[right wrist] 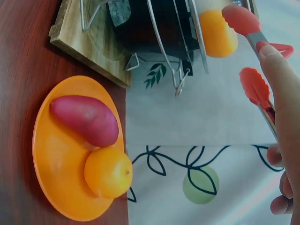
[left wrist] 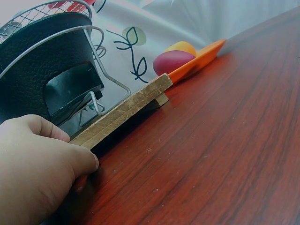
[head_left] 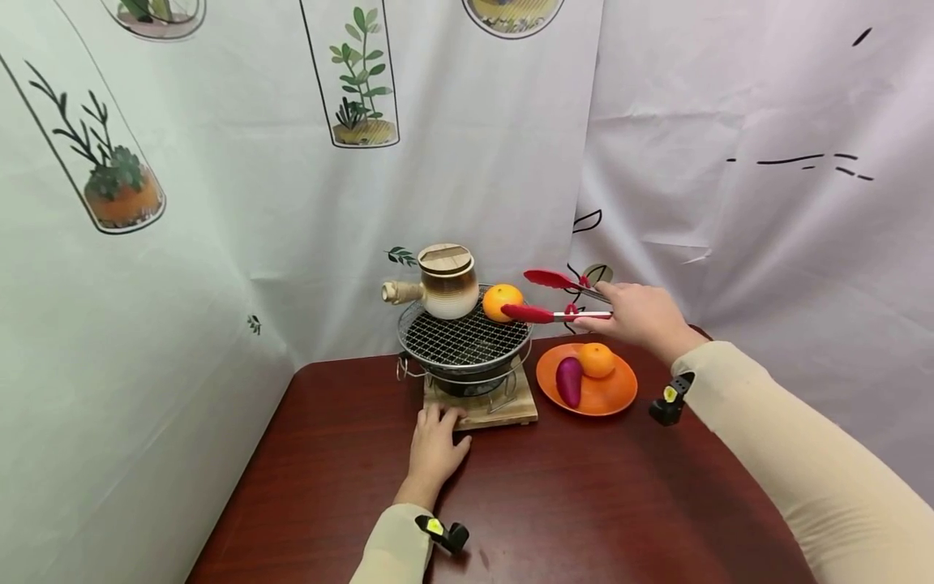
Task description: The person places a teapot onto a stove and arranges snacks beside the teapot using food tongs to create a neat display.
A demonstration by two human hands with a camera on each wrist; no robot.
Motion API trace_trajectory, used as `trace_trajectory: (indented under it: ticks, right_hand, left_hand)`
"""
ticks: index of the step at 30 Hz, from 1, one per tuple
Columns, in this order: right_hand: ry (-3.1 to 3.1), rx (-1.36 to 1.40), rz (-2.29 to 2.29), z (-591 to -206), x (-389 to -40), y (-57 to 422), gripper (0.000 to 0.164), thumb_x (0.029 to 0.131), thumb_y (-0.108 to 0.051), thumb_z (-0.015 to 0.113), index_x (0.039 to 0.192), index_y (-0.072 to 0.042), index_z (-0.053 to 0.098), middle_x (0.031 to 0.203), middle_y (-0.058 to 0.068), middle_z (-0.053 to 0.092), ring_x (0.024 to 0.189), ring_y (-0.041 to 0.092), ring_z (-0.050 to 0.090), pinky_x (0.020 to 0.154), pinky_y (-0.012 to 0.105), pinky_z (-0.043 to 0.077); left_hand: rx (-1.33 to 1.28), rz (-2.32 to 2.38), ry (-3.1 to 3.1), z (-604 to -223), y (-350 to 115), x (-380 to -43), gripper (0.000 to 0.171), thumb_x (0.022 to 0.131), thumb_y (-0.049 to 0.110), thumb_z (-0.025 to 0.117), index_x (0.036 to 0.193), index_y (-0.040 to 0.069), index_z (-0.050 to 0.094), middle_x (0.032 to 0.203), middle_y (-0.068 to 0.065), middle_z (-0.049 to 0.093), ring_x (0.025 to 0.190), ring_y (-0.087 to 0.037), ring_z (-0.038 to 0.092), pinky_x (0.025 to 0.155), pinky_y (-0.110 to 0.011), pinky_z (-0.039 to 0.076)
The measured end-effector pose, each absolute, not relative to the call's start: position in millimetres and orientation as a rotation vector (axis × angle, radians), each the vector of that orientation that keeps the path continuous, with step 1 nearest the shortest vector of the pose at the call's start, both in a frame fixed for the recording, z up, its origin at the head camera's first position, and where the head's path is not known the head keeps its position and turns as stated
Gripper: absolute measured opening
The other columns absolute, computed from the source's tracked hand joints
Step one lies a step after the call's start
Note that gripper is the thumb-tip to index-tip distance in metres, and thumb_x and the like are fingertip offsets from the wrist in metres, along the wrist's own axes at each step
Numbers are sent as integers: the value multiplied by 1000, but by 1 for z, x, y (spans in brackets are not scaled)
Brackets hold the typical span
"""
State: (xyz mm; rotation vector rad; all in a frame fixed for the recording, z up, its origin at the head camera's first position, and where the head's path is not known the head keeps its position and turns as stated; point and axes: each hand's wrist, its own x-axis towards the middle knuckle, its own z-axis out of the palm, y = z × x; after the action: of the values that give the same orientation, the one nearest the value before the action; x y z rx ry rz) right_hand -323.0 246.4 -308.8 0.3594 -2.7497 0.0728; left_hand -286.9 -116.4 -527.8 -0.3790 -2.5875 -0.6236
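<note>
My right hand (head_left: 642, 316) holds a pair of tongs (head_left: 536, 315) with red tips, its two arms spread apart. One tip overlaps an orange (head_left: 500, 300) lying on the grill's wire mesh (head_left: 460, 341); whether they touch I cannot tell. The other tip (right wrist: 255, 86) stands clear of the fruit. Beside that orange, a lidded pot (head_left: 448, 292) with a side handle sits on the mesh. Low down, my left hand (head_left: 435, 450) grips the front edge of the wooden board (left wrist: 126, 110) under the black grill (left wrist: 47, 51), fingers on top and thumb at the front.
An orange plate (head_left: 616, 393) right of the board bears a purple sweet-potato-like piece (right wrist: 86, 119) and a second orange (right wrist: 108, 172). The dark red tabletop (head_left: 569, 503) runs toward me. A white printed curtain (head_left: 474, 178) hangs close behind the grill.
</note>
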Motion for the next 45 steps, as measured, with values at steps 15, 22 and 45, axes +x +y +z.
trace_trajectory:
  ticks: [15,22,45]
  right_hand:
    - [-2735,266,45,-309,-309,284,91,83,-79,56,138,-7,59,124,20,67,98,37,67,74,60,53]
    - [-2780,232,63,-323,-305,302,96,82,-83,53,138,-5,57,123,23,66,96,40,66,76,63,52]
    - [-2885,155,147,-373,-298,343,105,83,-84,49,144,1,50,128,32,60,105,49,62,78,68,49]
  left_hand:
    - [-392,-622,-2552,-528,-116,-287,36,77,23,84,110,18,69,116,-11,55,111,-35,48,92,-52,45]
    - [-388,-624,-2549,-529,-117,-287,36,78,23,84,110,19,69,117,-12,55,111,-34,48,93,-52,46]
    - [-395,-612,-2562,-527,-116,-286,36,79,25,84,111,20,69,118,-11,54,111,-34,48,93,-51,45]
